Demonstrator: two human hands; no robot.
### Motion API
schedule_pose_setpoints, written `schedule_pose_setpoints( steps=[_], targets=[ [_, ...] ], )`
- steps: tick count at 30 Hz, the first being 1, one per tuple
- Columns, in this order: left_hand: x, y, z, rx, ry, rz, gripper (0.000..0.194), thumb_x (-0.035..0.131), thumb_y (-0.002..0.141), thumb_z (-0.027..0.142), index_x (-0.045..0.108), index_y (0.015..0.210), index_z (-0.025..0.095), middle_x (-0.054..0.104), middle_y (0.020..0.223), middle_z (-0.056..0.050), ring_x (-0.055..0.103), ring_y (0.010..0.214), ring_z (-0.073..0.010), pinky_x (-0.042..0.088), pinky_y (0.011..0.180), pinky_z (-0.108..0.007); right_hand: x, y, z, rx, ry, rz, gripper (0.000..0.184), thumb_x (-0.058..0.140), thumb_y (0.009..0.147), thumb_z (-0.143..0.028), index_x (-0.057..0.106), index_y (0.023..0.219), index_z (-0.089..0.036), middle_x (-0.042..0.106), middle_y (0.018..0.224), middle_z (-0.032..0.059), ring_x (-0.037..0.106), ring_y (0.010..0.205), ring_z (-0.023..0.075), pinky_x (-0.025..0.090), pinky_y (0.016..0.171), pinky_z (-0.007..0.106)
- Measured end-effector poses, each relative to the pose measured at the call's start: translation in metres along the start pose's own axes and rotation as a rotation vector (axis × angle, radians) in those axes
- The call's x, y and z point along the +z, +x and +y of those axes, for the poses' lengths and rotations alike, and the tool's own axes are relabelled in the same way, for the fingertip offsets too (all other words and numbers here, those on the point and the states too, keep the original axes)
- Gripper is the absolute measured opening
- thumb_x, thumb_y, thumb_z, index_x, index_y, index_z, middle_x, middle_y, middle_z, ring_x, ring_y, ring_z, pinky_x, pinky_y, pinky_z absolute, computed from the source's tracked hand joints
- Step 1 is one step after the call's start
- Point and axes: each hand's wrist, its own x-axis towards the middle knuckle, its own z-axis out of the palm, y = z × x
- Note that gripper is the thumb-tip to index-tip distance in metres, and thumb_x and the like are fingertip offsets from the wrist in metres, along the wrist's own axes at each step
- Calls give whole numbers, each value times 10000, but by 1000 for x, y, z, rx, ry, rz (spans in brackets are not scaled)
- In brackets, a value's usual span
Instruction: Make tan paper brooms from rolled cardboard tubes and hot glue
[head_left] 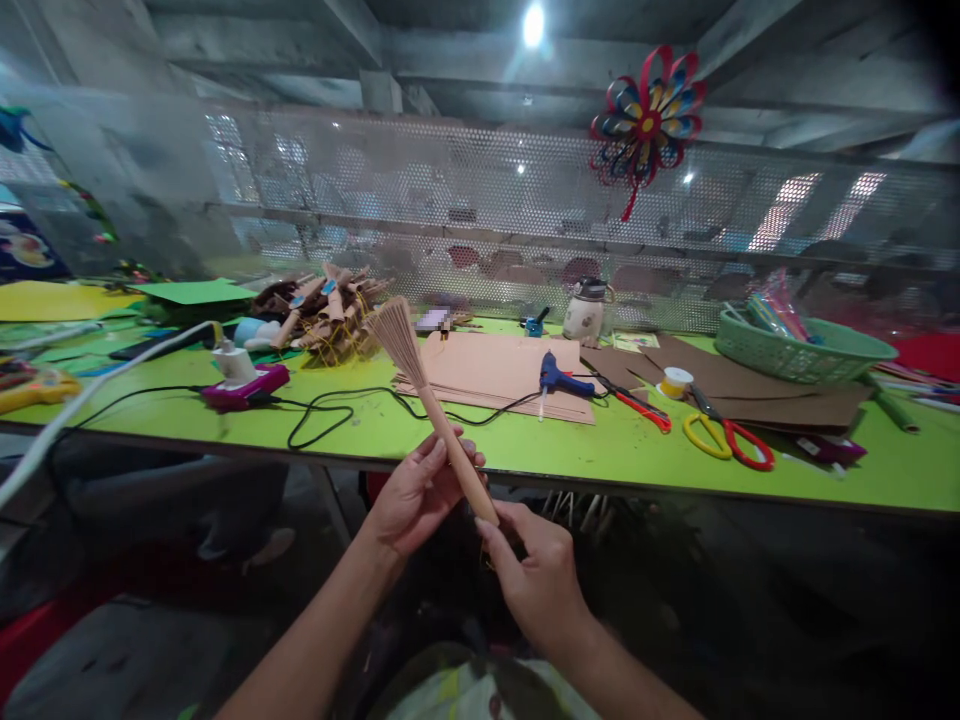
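Note:
Between both hands is a tan paper piece shaped like a small broom (439, 415), its rolled handle toward me and its fringed, slitted end fanning out at the upper left. My left hand (424, 485) is closed around the middle of the handle. At the handle's lower end, my right hand (532, 560) pinches it between thumb and fingers. The piece is tilted, in front of the table's near edge. Beyond it on the table lies a stack of flat brown paper sheets (502, 365), with a blue glue gun (562, 378) on its right part.
The green table (360, 425) carries a purple power strip (247, 388) with black cables, red-handled pliers (641, 408), scissors (727, 435), a thread spool (675, 381), a jug (586, 312) and a green basket (810, 350). Several rolled brown paper pieces (330, 315) are heaped at the back left.

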Motion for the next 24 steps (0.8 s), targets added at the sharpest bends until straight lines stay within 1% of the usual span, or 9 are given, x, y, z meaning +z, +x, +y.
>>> schedule_pose_setpoints(
  steps=[2, 5, 9, 12, 16, 18, 20, 22, 24],
  targets=[
    [1, -1, -2, 7, -17, -5, 184, 661, 790, 245, 645, 964, 189, 609, 853, -19, 605, 860, -180, 519, 809, -370, 0, -2, 4, -58, -48, 36, 196, 515, 875, -218, 647, 1012, -171, 679, 835, 74, 628, 737, 196, 485, 702, 305],
    [0, 0, -5, 8, -50, -23, 178, 682, 771, 244, 653, 940, 194, 603, 842, -11, 602, 844, -169, 523, 810, -366, 1, -5, 8, -114, -108, 72, 177, 526, 866, -195, 646, 994, -175, 671, 798, 77, 619, 701, 197, 486, 680, 319],
    [-1, 1, -9, -6, -90, -24, 202, 705, 747, 249, 653, 936, 200, 601, 831, -2, 607, 811, -156, 525, 803, -352, 2, -7, 10, -102, -80, 113, 146, 552, 846, -195, 639, 962, -185, 658, 788, 69, 609, 692, 195, 488, 668, 322],
    [2, 1, -11, 0, -70, 8, 216, 714, 737, 253, 652, 934, 187, 620, 815, -6, 622, 787, -160, 533, 789, -351, 2, -6, 6, -6, 32, 120, 167, 574, 830, -232, 623, 986, -197, 662, 889, 72, 620, 805, 208, 499, 741, 329],
    [6, 1, -14, -5, -36, 58, 233, 719, 731, 262, 646, 934, 173, 663, 788, -21, 646, 803, -183, 531, 795, -349, 4, 0, 0, 223, 283, 50, 311, 628, 797, -307, 581, 1081, -189, 663, 1024, 84, 623, 921, 219, 508, 813, 328],
    [8, 2, -16, -21, -28, 88, 241, 724, 727, 263, 644, 935, 169, 678, 790, -33, 654, 793, -184, 533, 770, -320, 5, 3, -1, 345, 445, -9, 351, 633, 794, -378, 582, 1071, -167, 676, 949, 82, 640, 829, 204, 531, 722, 305],
    [10, 3, -17, -31, -20, 133, 247, 731, 720, 248, 643, 936, 166, 677, 780, -31, 654, 761, -169, 532, 725, -280, 7, 4, 0, 423, 558, -67, 378, 608, 806, -453, 604, 1018, -139, 666, 786, 58, 622, 655, 161, 517, 600, 266],
    [14, 3, -18, -39, -9, 176, 265, 743, 705, 217, 646, 945, 161, 665, 762, -22, 648, 734, -148, 526, 684, -237, 8, 3, 1, 451, 603, -94, 410, 580, 818, -501, 625, 967, -123, 623, 663, 27, 568, 536, 117, 474, 528, 230],
    [17, 2, -21, -52, 8, 200, 290, 758, 683, 188, 654, 951, 148, 656, 752, -23, 642, 729, -138, 517, 659, -206, 9, 1, 4, 438, 614, -83, 444, 571, 812, -539, 638, 955, -124, 596, 626, 13, 537, 493, 96, 439, 489, 206]
  ],
)
